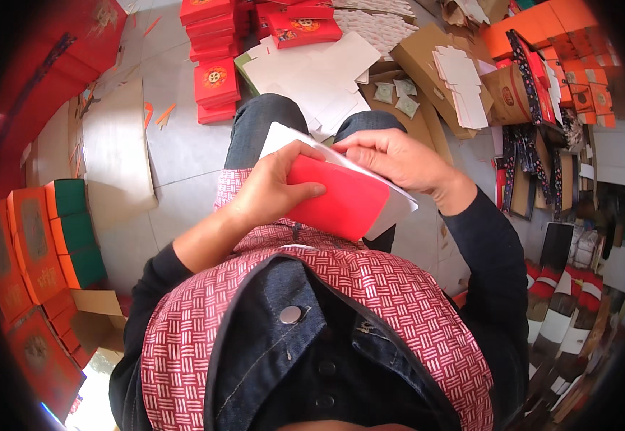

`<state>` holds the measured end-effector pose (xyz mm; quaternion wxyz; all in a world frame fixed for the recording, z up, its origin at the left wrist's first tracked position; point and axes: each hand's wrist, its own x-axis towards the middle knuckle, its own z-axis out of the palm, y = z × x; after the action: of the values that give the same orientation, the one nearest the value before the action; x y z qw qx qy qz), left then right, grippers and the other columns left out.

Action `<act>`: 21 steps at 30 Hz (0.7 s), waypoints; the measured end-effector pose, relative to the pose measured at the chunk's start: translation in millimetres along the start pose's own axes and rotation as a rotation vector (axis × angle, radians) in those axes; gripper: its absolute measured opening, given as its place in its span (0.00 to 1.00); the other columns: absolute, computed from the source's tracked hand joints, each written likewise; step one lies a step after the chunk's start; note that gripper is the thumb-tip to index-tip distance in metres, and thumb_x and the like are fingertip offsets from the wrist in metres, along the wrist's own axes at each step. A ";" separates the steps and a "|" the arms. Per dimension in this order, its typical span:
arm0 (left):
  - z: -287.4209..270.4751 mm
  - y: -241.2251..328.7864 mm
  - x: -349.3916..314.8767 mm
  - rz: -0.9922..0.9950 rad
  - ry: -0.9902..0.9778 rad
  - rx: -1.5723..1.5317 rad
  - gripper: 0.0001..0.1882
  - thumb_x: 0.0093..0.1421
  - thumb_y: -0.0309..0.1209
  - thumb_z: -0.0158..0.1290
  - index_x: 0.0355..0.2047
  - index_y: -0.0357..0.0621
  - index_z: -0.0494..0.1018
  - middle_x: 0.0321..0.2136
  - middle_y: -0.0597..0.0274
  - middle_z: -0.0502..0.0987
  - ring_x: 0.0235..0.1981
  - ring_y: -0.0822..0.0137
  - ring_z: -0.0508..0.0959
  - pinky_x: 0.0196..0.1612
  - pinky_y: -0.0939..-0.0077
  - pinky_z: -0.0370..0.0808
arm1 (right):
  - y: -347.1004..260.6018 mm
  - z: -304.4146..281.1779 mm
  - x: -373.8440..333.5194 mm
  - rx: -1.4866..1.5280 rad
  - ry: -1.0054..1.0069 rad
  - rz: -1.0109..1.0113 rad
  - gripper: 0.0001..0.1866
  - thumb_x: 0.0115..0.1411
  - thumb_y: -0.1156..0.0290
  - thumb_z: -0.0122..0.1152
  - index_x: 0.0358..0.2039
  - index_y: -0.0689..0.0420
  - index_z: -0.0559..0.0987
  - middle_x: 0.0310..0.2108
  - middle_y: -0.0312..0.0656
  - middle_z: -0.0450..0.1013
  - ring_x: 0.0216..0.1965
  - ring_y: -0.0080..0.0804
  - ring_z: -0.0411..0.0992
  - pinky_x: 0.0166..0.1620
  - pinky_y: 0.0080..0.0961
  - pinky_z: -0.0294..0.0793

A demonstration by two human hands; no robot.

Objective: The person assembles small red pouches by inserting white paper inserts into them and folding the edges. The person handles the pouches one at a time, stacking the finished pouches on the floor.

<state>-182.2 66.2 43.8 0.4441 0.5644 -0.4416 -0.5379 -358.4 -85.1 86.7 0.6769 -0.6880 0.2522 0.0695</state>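
Note:
A folded cardboard box blank, its red face (338, 197) toward me and its white side (280, 138) showing at the edges, is held over my lap. My left hand (280, 179) grips it from the left, the thumb lying across the red face. On the right, my right hand (391, 158) is closed at the far edge of the blank, thumb against the white flap; its fingertips are partly hidden behind the card. Just beyond my knees lies a pile of flat white box blanks (312, 72).
Stacked red boxes (215, 82) stand ahead on the tiled floor. An open brown carton (424, 65) with small white packets (406, 97) sits at the far right. Orange and green boxes (75, 230) are piled at the left. Cardboard sheets (118, 144) lie beside orange scraps (165, 116).

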 end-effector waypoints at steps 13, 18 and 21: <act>-2.7 9.9 -1.1 -0.064 0.049 0.109 0.19 0.52 0.24 0.62 0.43 0.37 0.69 0.34 0.58 0.76 0.37 0.72 0.76 0.42 0.77 0.74 | 7.7 14.1 -1.1 -0.100 0.174 0.001 0.23 0.65 0.62 0.53 0.56 0.63 0.69 0.45 0.42 0.75 0.43 0.18 0.69 0.49 0.20 0.70; -1.4 5.8 -2.2 -0.038 0.050 0.112 0.19 0.52 0.24 0.62 0.43 0.37 0.69 0.34 0.59 0.75 0.37 0.72 0.74 0.43 0.77 0.73 | 19.1 23.8 -4.0 -0.109 0.239 -0.104 0.20 0.67 0.64 0.48 0.56 0.61 0.70 0.41 0.43 0.77 0.40 0.19 0.71 0.46 0.21 0.71; -1.1 4.5 -3.2 -0.025 0.045 0.079 0.19 0.52 0.24 0.62 0.44 0.38 0.69 0.34 0.60 0.74 0.37 0.73 0.74 0.43 0.77 0.73 | 18.4 25.7 -2.3 -0.138 0.246 -0.096 0.20 0.68 0.65 0.48 0.56 0.60 0.71 0.40 0.45 0.77 0.39 0.22 0.72 0.45 0.22 0.71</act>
<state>-181.3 68.4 48.9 0.4245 0.5987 -0.4454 -0.5128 -362.1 -58.9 69.4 0.5946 -0.7474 0.2948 -0.0305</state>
